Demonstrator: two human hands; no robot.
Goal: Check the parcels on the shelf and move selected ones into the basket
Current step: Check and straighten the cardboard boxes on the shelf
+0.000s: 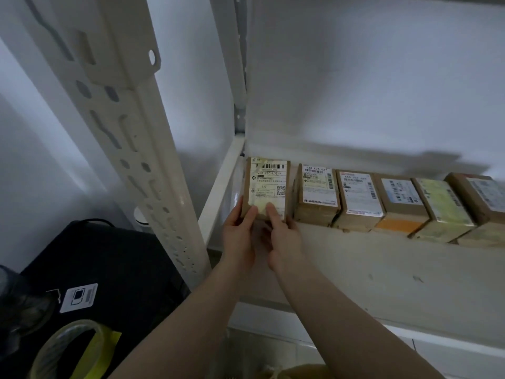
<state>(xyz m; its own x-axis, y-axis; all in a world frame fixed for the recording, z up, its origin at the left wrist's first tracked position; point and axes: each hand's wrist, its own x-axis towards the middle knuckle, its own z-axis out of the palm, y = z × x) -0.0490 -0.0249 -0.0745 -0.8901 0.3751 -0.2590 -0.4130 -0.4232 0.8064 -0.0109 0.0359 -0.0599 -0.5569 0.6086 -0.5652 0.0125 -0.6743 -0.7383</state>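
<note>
The small brown cardboard parcel (269, 184) at the shelf's nine o'clock end has a white label with black bar lines and a pale yellow patch. The brown box with an orange stripe (399, 206) has a white and light blue label. At three o'clock from it, the yellow-green wrapped parcel (444, 212) looks shiny. The cream metal shelf post (142, 149) has dark holes. The black bag (109, 269) at seven o'clock has a white tag.

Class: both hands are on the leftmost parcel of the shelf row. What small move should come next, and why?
Probably draw the leftmost parcel off the shelf edge. The left hand and right hand both grip its lower end, its label faces the camera, and the neighbouring parcel sits close beside it.
</note>
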